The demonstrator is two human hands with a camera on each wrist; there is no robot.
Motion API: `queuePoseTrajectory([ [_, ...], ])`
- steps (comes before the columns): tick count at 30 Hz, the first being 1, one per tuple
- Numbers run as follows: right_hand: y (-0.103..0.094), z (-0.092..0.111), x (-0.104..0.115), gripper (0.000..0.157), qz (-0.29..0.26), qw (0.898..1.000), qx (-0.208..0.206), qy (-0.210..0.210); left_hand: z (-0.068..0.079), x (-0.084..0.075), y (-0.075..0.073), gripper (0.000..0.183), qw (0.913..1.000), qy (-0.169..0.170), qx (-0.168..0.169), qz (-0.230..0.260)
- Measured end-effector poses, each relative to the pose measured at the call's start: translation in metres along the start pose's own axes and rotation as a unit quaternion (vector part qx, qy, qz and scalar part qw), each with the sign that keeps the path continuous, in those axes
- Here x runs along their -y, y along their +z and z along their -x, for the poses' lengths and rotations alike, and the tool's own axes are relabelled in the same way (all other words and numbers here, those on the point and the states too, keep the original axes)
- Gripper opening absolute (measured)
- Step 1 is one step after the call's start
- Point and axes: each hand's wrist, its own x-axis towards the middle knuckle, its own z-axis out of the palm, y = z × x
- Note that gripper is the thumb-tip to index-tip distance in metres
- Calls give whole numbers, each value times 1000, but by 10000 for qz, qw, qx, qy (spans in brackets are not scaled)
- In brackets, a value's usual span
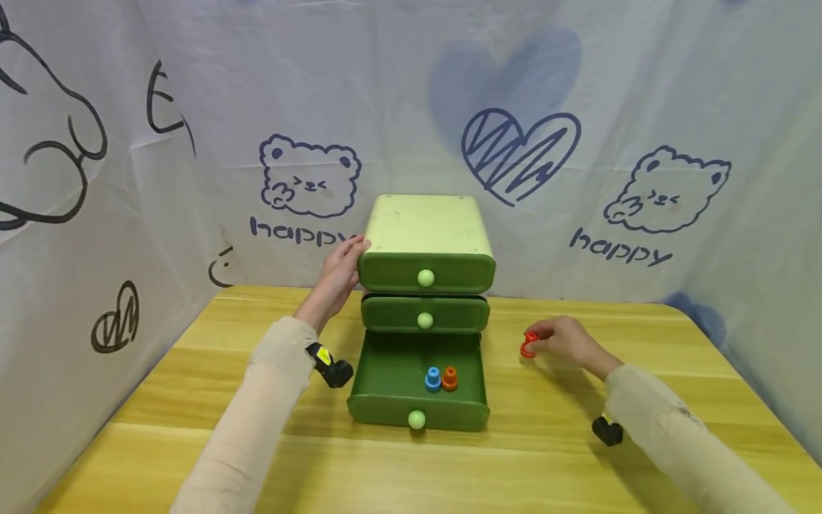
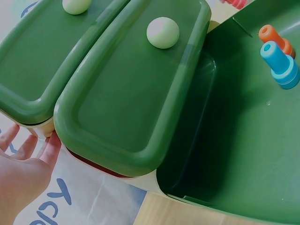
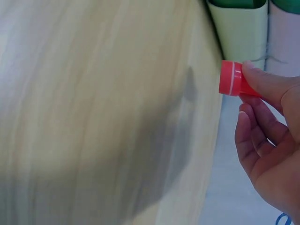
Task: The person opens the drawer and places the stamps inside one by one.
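A small drawer cabinet (image 1: 424,223) with a pale top and green drawer fronts stands on the table. My left hand (image 1: 339,277) rests its fingers against the cabinet's upper left side; in the left wrist view the fingers (image 2: 52,149) touch the pale casing. The bottom drawer (image 1: 385,364) is pulled out, with a blue peg (image 1: 433,380) and an orange peg (image 1: 450,379) standing upright inside, close together. To the right of the cabinet, my right hand (image 1: 570,343) pinches a red peg (image 3: 230,78) between thumb and fingers, its wide banded end sticking out.
The middle drawer (image 1: 392,314) and top drawer (image 1: 392,273) each have a round pale knob, and so does the bottom one. Wood-grain table (image 1: 308,464) spreads around the cabinet. A white printed cloth (image 1: 411,100) hangs behind and at both sides.
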Motion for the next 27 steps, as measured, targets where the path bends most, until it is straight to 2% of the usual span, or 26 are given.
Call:
queuePoseTrajectory([
  [6, -3, -4, 12, 23, 16, 10000, 44, -9, 2, -1, 0, 59, 10000, 9, 0, -3],
  [17, -6, -4, 20, 24, -179, 9998, 95, 60, 1, -1, 0, 60, 10000, 1, -9, -21],
  [27, -3, -1, 46, 28, -250, 9993, 207, -200, 1, -1, 0, 61, 10000, -28, -12, -10],
])
